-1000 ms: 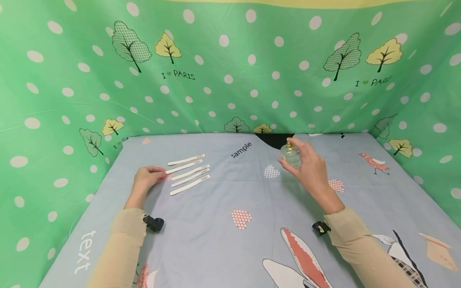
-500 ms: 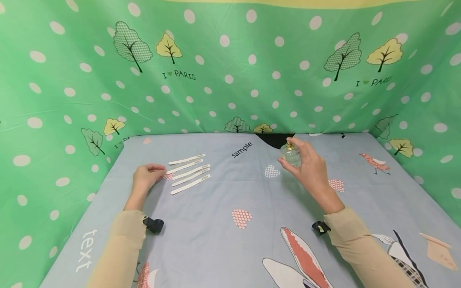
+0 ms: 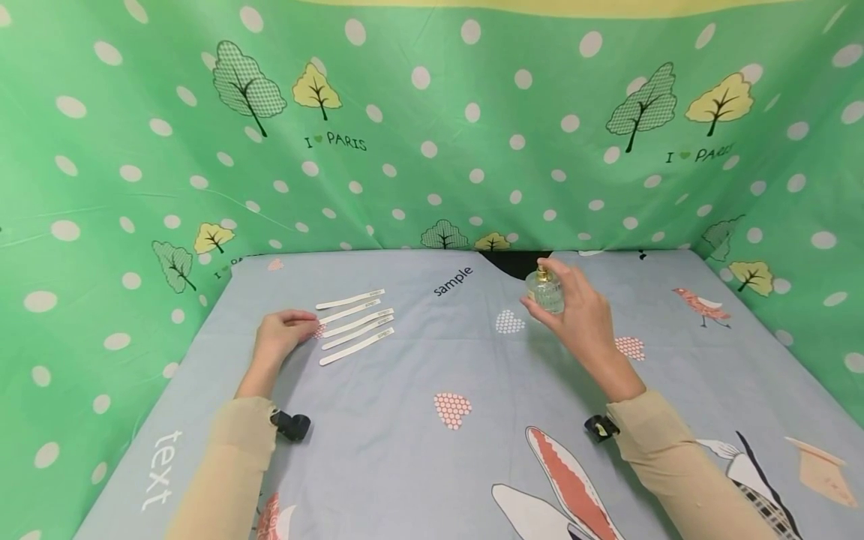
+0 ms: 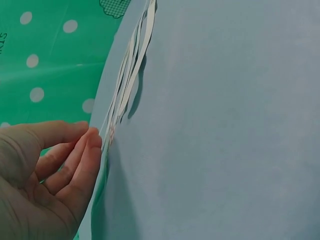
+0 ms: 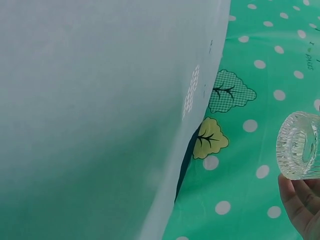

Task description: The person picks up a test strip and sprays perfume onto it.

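My left hand (image 3: 282,337) is low over the left of the table, its thumb and fingertips pinched at the near end of a white paper test strip (image 3: 351,311). That end is hidden by the fingertips; in the left wrist view the left hand (image 4: 55,185) has thumb and fingers meeting beside the strips. Several similar strips lie roughly parallel around it, with small print at their far ends. My right hand (image 3: 586,319) holds a clear glass perfume bottle (image 3: 545,294) upright above the table, a finger at its gold spray top. The bottle's ribbed glass base (image 5: 295,150) shows in the right wrist view.
A grey-blue printed cloth (image 3: 405,465) covers the table. Green polka-dot curtain (image 3: 432,165) hangs along the back and both sides. Black wrist cameras (image 3: 292,426) are strapped below both hands.
My left hand has shifted slightly right, its fingertips now farther along the near end of the strip. The right hand and perfume bottle have stayed in place.
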Demonstrator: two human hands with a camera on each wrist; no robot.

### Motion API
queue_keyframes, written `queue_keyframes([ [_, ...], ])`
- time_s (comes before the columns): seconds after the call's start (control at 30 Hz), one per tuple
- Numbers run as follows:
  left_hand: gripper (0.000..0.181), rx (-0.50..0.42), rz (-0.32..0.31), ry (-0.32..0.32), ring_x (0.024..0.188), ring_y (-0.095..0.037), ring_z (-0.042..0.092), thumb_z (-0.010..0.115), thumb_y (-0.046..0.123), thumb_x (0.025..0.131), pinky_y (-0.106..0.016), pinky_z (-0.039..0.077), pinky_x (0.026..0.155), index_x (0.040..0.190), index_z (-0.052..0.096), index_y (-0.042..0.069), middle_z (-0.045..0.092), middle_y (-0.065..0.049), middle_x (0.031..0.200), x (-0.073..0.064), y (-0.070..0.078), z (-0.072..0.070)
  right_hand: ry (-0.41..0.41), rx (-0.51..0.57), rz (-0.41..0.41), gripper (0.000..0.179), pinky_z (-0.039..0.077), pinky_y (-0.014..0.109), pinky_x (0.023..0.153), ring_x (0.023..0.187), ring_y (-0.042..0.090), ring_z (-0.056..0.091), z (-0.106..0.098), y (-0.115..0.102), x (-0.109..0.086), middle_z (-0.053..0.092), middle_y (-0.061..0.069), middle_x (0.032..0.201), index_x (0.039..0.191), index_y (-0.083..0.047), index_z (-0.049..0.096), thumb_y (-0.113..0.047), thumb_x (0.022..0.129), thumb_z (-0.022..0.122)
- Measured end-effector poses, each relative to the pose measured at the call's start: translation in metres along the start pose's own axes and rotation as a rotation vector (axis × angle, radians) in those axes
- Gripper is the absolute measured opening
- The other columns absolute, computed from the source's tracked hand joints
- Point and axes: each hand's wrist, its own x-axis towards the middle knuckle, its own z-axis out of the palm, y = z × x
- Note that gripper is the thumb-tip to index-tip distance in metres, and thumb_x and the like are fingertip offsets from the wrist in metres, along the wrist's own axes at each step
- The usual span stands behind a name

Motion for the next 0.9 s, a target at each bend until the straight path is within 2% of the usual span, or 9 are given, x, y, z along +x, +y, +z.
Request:
queue_keyframes([
  [0.2,0.036,0.016,0.013,-0.016,0.07,0.007,0.06,0.072,0.019,0.09,-0.01,0.05,0.066,0.117,0.068,-0.003,0.076,-0.013,0.101,-0.001,0.0,0.003,0.002,-0.004,-0.002,0.071,0.027,0.023,0.041,0.052,0.01,0.029,0.001,0.001,-0.001,0.062,0.013,0.097,0.135,-0.019,0.048,-0.031,0.076,0.087],
  [0.5,0.032,0.08,0.021,-0.034,0.072,0.004,0.06,0.073,0.023,0.09,-0.013,0.047,0.067,0.112,0.071,0.0,0.077,-0.011,0.099,-0.002,-0.006,0.007,-0.005,-0.004,-0.004,0.072,0.027,0.023,0.041,0.053,0.01,0.029,0.001,0.0,-0.001,0.062,0.014,0.097,0.135,-0.019,0.048,-0.031,0.076,0.087],
  [0.7,0.032,0.129,0.028,-0.054,0.074,0.001,0.06,0.077,0.022,0.087,-0.016,0.046,0.068,0.111,0.071,0.002,0.077,-0.007,0.095,0.0,-0.006,0.008,-0.03,0.009,0.008,0.07,0.029,0.024,0.042,0.052,0.014,0.036,-0.001,0.0,-0.001,0.065,0.015,0.105,0.136,-0.018,0.048,-0.031,0.078,0.086],
  [0.9,0.032,0.147,0.058,-0.075,0.07,0.003,0.06,0.079,0.016,0.084,-0.016,0.047,0.066,0.11,0.069,-0.001,0.077,-0.011,0.098,0.001,-0.003,0.01,-0.029,0.017,0.015,0.07,0.029,0.024,0.043,0.053,0.015,0.036,-0.001,0.001,-0.002,0.065,0.015,0.105,0.134,-0.018,0.049,-0.031,0.077,0.086],
])
